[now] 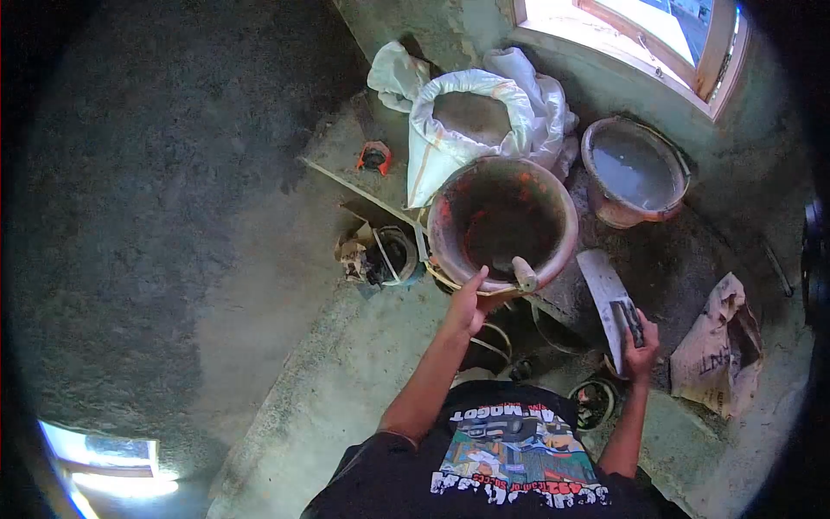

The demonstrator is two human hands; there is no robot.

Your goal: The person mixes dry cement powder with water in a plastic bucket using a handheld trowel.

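My left hand (469, 304) grips the near rim of a reddish bucket (439, 233), thumb over the edge and fingers partly hidden beneath. The bucket's inside is coated with dark grey residue, and red shows through on its walls. A pale tool handle (524, 273) sticks out over the near rim; the rest of that tool is hard to make out inside. To the right, my right hand (641, 346) is wrapped around the dark handle of a plastering trowel (603, 290). Its long flat metal blade is tilted, with the handle side facing me.
Behind the bucket stands an open white sack (424, 160) of grey powder. A bucket of cloudy water (616, 212) sits under the window (640, 60). Also around me are a crumpled paper bag (713, 355), a small red container (374, 157) and a bucket of scraps (398, 255).
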